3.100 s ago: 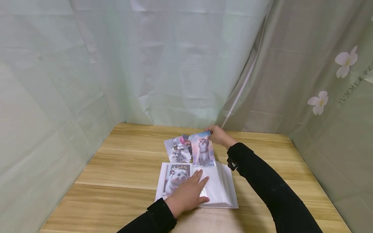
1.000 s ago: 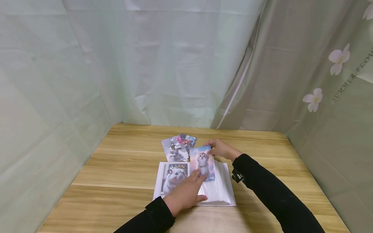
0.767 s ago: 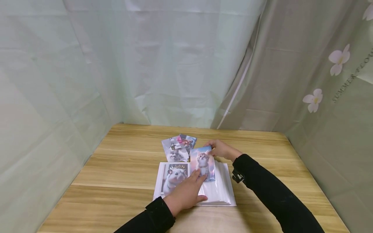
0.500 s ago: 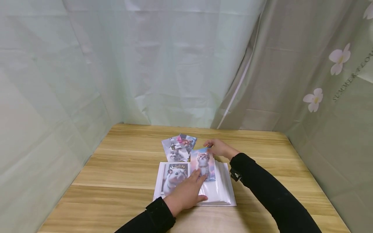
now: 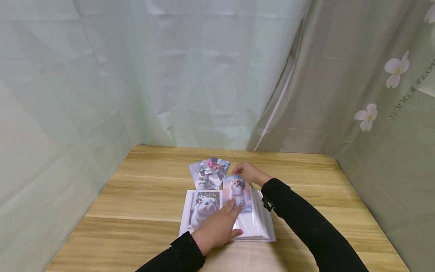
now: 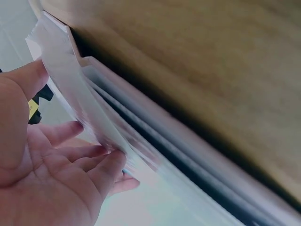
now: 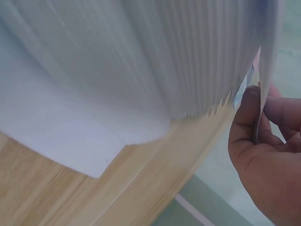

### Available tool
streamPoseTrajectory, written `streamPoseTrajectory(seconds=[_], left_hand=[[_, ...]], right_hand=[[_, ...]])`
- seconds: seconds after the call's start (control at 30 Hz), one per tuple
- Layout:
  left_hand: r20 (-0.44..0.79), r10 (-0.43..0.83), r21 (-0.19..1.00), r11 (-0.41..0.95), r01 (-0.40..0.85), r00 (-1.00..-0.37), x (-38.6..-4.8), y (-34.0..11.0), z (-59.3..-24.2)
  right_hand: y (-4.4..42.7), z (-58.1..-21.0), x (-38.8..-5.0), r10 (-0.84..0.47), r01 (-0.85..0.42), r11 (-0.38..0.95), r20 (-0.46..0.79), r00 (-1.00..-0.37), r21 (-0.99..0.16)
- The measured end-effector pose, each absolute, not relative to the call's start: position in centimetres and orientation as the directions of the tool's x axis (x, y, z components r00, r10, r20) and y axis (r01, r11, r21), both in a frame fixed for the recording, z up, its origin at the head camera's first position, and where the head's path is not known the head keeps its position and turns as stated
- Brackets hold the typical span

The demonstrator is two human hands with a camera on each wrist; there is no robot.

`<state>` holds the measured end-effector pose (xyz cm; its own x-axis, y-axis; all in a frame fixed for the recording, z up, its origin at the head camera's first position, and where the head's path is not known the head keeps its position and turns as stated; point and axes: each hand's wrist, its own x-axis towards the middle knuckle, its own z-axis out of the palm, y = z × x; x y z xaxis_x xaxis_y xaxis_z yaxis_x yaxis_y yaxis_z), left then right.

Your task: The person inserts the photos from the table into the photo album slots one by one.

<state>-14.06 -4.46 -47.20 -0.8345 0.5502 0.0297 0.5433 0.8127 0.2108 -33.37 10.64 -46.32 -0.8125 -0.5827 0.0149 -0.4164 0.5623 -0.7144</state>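
Observation:
A photo album (image 5: pixel 268 230) lies spread out with a crowned-hamster picture (image 5: pixel 205 206) in its left page. On the right page a kitten photo (image 5: pixel 236 187) sits partly down in the clear pocket (image 5: pixel 249 225), its top edge sticking out above the page. My right hand (image 5: pixel 251 173) pinches that top edge; in the right wrist view, thumb and fingers (image 7: pixel 249 110) close on the thin sheet. With fingers spread, my left hand (image 5: pixel 219 226) rests on the right page and covers the kitten's lower part. In the left wrist view, the left fingertips (image 6: pixel 113 162) touch the page sleeve.
Several loose photos (image 5: pixel 205 175) overlap on the wooden table (image 5: pixel 136 196) just beyond the album. Pale curtains (image 5: pixel 204 75) close in the back and both sides. Many sleeve pages (image 7: pixel 197 61) fan out in the right wrist view.
The kitten photo has slid down from above the album into the right page's pocket. Most recently my right hand shifted left along its top edge. My left hand has stayed on the page.

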Motion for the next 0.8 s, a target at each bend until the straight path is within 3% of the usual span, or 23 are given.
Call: streamPoseTrajectory(seconds=[0.8], left_hand=[[0.062,0.57,0.217,0.793,0.569,-0.819,-14.1,-4.5,-47.4]], right_hand=[[10.0,-46.1,-32.3,-0.504,-0.318,0.629,-0.06,-0.862,-0.71]])
